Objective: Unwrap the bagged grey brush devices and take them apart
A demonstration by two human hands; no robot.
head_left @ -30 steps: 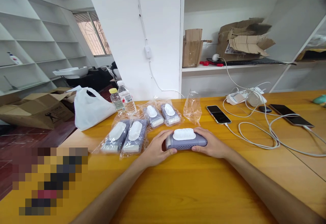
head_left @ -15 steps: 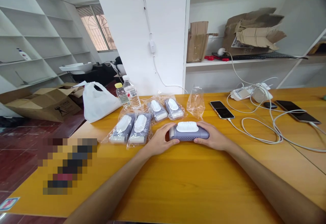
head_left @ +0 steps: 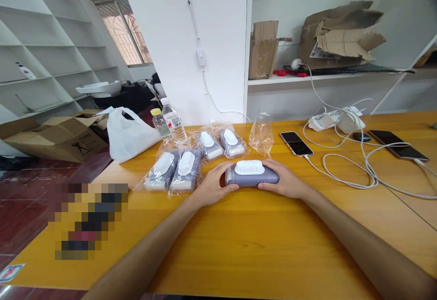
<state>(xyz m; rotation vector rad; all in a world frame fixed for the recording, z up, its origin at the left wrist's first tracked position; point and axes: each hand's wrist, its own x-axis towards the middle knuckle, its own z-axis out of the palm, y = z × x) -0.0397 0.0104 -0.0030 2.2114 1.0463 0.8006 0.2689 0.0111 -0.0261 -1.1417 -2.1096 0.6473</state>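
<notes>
Grey-purple plastic, with a white bristled top [head_left: 250, 167], marks the small device [head_left: 253, 180] we see held at the middle of a wooden table [head_left: 239, 245]. The left hand [head_left: 215, 186] is clamped on its left end and the right hand [head_left: 286, 182] on its right end. Both thumbs press the near side; the other fingers go around the far side, mostly hidden. We judge that gripping both ends keeps it level and leaves the bristles uncovered, facing up. We cannot tell whether its underside touches the wood.

Far left of the hands, four similar devices [head_left: 186, 171] lie in see-through wrapping, two nearer and two farther, probably grouped to stay out of the arms' way. Beyond the held device stands a crumpled plastic bag [head_left: 261, 135]. To the far right, a phone [head_left: 296, 144] lies plugged into a white cable [head_left: 331, 180], likely placed where the cord reaches.
</notes>
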